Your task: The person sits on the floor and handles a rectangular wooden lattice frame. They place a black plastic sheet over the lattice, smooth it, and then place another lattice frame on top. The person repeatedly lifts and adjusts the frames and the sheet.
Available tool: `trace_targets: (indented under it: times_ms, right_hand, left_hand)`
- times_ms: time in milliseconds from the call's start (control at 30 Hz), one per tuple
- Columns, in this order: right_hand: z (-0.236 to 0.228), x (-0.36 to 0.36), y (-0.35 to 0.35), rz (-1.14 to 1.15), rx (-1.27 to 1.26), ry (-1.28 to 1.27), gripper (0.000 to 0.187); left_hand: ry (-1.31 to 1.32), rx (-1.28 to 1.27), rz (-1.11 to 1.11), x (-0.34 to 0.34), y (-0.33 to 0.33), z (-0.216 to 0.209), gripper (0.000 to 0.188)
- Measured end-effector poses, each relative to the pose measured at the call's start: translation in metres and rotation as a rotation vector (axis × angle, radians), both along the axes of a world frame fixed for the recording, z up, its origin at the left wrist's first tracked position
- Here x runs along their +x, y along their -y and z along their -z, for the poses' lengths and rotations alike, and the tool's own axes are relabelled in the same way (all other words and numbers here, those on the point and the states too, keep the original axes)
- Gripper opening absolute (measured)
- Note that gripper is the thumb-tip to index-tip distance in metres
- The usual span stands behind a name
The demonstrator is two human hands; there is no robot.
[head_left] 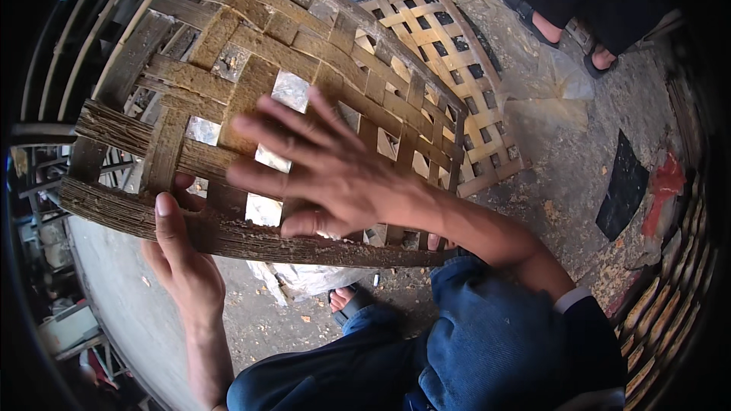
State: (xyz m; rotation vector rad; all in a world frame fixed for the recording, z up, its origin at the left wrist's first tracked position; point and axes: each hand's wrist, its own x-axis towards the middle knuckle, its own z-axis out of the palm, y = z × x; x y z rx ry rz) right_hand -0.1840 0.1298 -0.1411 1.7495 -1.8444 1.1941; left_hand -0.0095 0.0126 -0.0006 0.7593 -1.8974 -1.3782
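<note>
Bamboo strips, dark and weathered, made up the woven panel (pixel 251 91) held up before the person, its long axis running from lower right to upper left, the lower edge nearest the knees. The left hand (pixel 179 255) gripped that lower edge, thumb pressed on the front. The right hand (pixel 324 167) lay flat on the weave, fingers spread open. A paler lattice panel (pixel 457 68) lay on the ground behind, beside crumpled clear plastic sheeting (pixel 552 72).

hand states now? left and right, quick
Left hand: closed on the lower edge of the woven bamboo panel, thumb on top.
Right hand: open, fingers spread over the panel's face, holding nothing.
</note>
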Motion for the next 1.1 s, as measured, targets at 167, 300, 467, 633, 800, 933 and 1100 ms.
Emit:
trace_targets:
  times_ms: [167, 300, 467, 633, 800, 933, 1100]
  right_hand:
    - [0.127, -0.134, -0.123, 0.756, 0.574, 0.433, 0.072]
    - [0.096, -0.161, -0.146, 0.708, 0.154, 0.405, 0.068]
    - [-0.072, -0.093, -0.017, -0.025, -0.309, 0.212, 0.077]
    - [-0.103, -0.021, 0.029, -0.202, -0.125, -0.100, 0.077]
    - [0.078, -0.163, -0.045, 0.627, 0.457, 0.472, 0.067]
    - [0.136, -0.160, -0.109, 0.669, 0.266, 0.672, 0.070]
    - [-0.013, -0.099, -0.045, 0.243, -0.020, 0.476, 0.074]
  left_hand:
    - [0.105, -0.065, 0.117, 0.004, 0.005, -0.002, 0.045]
    - [0.066, -0.077, -0.037, -0.011, -0.002, 0.000, 0.042]
    - [0.083, -0.168, 0.084, -0.017, -0.008, -0.017, 0.043]
    - [-0.038, -0.100, 0.025, -0.021, -0.035, -0.029, 0.039]
    - [0.113, -0.084, 0.137, -0.006, -0.025, -0.031, 0.036]
    - [0.133, -0.077, 0.050, 0.005, -0.013, -0.012, 0.035]
    - [-0.011, -0.101, -0.014, -0.008, -0.018, -0.002, 0.039]
